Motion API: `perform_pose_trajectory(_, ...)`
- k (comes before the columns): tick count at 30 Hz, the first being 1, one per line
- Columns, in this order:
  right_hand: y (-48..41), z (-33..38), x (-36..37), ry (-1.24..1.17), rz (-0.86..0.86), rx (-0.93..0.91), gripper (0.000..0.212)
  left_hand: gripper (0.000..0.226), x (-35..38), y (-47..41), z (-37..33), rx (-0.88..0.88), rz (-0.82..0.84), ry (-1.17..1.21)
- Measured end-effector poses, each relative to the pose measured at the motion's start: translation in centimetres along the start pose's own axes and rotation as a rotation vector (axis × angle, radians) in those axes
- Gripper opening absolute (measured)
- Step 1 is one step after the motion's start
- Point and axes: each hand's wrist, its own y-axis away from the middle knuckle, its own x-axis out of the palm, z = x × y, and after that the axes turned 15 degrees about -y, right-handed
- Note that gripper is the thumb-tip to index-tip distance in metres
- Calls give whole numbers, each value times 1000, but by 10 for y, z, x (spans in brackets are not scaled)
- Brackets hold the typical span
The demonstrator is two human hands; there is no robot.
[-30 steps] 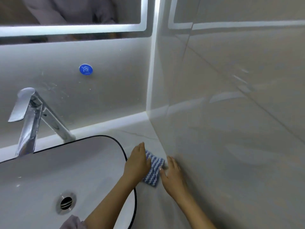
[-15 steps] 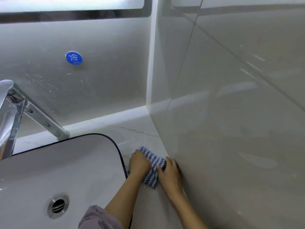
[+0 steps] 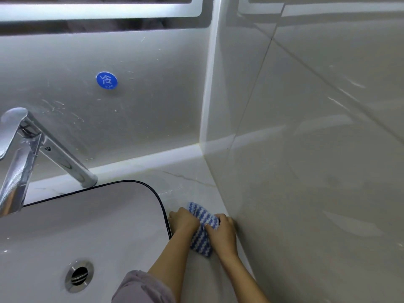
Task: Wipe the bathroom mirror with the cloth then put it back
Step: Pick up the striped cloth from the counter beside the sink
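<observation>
- Mirror (image 3: 98, 12): top L, well above hands.
- L hand (image 3: 184, 221): fingers curled, gripping cloth (image 3: 202, 237) at L edge.
- Cloth: on counter (image 3: 188, 182) betw. sink (image 3: 162, 206) & wall (image 3: 306, 171); prob. being folded/parked.
- R hand (image 3: 222, 234): gripping R edge, for two-sided hold.

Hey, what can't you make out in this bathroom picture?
Head view:
Lit wall mirror: nearly all cut off by the top edge.
Blue-and-white striped cloth: its middle is covered by the left hand and right hand gripping it.
Chrome tap: its foot is cut off at the left edge.
</observation>
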Motion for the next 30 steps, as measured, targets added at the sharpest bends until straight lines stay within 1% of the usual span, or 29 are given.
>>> perform_pose_trajectory(3, 3, 4, -4, -36, 0, -5, 17, 33, -1, 4, 2, 9, -31, 40)
perform_pose_trajectory(6, 8, 11, -12, -94, -14, -38, 22, 32, 1, 11, 5, 64, -25, 135)
perform_pose_trajectory(8, 13, 21, -19, -144, -26, -75, 25, 32, 0, 17, 5, 121, -12, 286)
perform_pose_trajectory(12, 25, 50, -38, -286, -65, -165, 24, 24, -16, 38, 10, 307, -31, 609)
perform_pose_trajectory(15, 36, 78, -51, -367, -75, -268, 26, 19, -39, 60, 19, 371, 5, 789)
perform_pose_trajectory(19, 56, 122, -63, -424, -42, -397, 28, 22, -78, 94, 34, 469, -69, 895)
perform_pose_trajectory(21, 67, 144, -69, -438, -24, -466, 29, 25, -98, 113, 45, 524, -106, 910)
perform_pose_trajectory(25, 87, 181, -79, -480, 32, -571, 31, 17, -132, 152, 75, 614, -192, 933)
perform_pose_trajectory(30, 112, 218, -83, -634, 191, -610, 33, 33, -159, 202, 114, 675, -289, 965)
